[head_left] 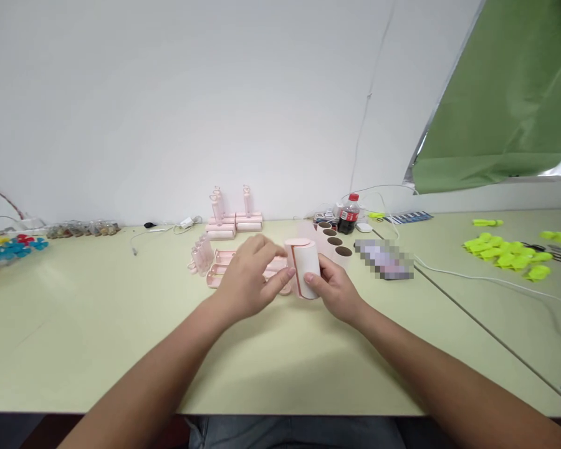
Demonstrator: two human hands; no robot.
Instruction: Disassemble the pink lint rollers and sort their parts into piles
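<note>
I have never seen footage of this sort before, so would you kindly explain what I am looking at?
Certainly. There is no machine: these are a person's bare hands, seen by a head-worn camera looking forward and down. The right hand grips a white-and-pink cylinder. The left hand is close beside it, fingers spread; whether it touches is unclear. On the pale table lie pink trays and bright yellow-green pieces, and a dark drink bottle stands near the wall.

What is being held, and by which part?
The right hand holds the pink and white roll by its lower right side, thumb in front; whether the left hand touches it is unclear.
</note>
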